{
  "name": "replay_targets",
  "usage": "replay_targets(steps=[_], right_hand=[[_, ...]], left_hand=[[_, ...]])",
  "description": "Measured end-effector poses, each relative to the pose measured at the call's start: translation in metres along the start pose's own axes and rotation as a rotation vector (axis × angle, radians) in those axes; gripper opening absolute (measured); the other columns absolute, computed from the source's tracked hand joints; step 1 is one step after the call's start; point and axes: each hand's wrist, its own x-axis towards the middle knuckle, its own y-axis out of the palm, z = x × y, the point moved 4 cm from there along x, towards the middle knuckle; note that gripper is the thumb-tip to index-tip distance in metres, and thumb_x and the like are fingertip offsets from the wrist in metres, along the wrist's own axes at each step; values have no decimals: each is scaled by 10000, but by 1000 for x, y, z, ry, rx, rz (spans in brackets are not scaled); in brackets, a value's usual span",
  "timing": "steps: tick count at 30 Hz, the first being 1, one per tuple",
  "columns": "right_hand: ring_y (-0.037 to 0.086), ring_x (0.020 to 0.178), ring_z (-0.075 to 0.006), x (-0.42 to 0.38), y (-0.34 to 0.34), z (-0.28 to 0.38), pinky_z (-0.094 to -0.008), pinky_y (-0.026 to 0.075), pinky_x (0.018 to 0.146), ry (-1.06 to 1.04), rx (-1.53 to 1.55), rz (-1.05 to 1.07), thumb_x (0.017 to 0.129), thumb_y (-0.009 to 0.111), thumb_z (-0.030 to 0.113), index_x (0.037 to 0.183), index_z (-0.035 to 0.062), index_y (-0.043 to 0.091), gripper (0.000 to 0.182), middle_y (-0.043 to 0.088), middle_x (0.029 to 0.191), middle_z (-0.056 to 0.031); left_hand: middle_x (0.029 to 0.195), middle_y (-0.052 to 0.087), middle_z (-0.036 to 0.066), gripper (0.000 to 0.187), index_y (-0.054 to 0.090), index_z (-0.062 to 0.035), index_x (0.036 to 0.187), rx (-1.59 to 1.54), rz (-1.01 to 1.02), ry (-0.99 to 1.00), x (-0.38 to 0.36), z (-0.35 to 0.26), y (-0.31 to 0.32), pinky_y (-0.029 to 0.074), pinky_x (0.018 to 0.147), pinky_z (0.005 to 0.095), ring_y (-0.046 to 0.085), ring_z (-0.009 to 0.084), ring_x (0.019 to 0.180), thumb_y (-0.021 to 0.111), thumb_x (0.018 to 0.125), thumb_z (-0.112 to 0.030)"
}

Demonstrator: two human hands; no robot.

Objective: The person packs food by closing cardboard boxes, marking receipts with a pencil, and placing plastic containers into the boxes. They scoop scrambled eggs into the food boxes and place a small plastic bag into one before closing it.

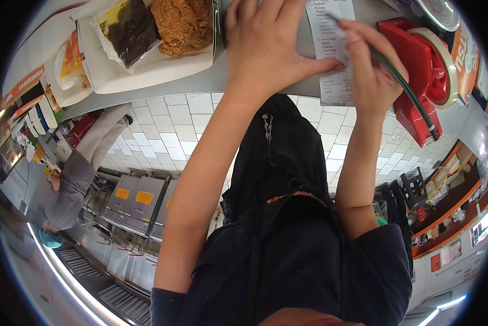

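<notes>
My left hand (pixel 265 46) lies flat on the grey metal counter (pixel 203 81), fingers stretched out and thumb on the edge of a long printed receipt (pixel 336 81). A dark green pen (pixel 415 100) slants through my right hand (pixel 377 76), which is closed around it. The pen's front end is over the upper part of the receipt and looks blurred. Left of my left hand stands an open paper box (pixel 146 73) holding a piece of fried chicken (pixel 183 27) and a clear packet with dark and yellow contents (pixel 127 32).
A red tape dispenser (pixel 417 70) with a tape roll (pixel 436 68) stands right of my right hand. Another open box (pixel 67 68) with food is at far left. Behind me are a tiled floor (pixel 173 117), metal kitchen equipment (pixel 132 198) and a person in grey (pixel 73 187).
</notes>
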Motion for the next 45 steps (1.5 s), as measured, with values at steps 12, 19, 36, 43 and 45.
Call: replay_targets(steps=[12,19,36,43,45], right_hand=[[638,745,-141,-25,-14,7,-242,497,670,-26,-71,-48,764,609,-59,843,-25,671,106,680,818,-91],[640,821,-174,-19,-10,3,-267,490,762,19,-185,-103,799,587,-43,886,-41,665,117,679,887,-110],[401,1196,-387,48,22,-11,-440,306,1027,-211,-727,313,787,420,-45,1241,49,511,473,436,1333,-177],[508,1138,-260,87,-5,54,-339,368,988,114,-216,2,838,406,-38,1227,-14,499,401,513,1253,-165],[534,1089,-197,126,-15,108,-306,405,935,49,-511,-94,894,441,37,1177,-24,541,306,559,1197,-134]], left_hand=[[1375,374,77,837,464,-58,1231,28,-6,12,-2,0,2,272,991,487,280,306,1298,764,571,-476],[1332,394,74,907,491,-57,1205,-214,-189,77,-7,9,6,252,1045,483,248,322,1293,803,467,-483],[1469,153,158,1218,149,-51,1418,-254,19,85,-9,7,15,155,1091,502,110,365,1361,805,468,-439],[1460,177,214,1039,179,-64,1428,-577,125,408,-28,20,-19,180,1078,475,162,357,1357,780,625,-335],[1320,446,177,738,397,-62,1334,-900,549,495,-58,22,-84,343,997,397,425,303,1223,729,714,-286]])
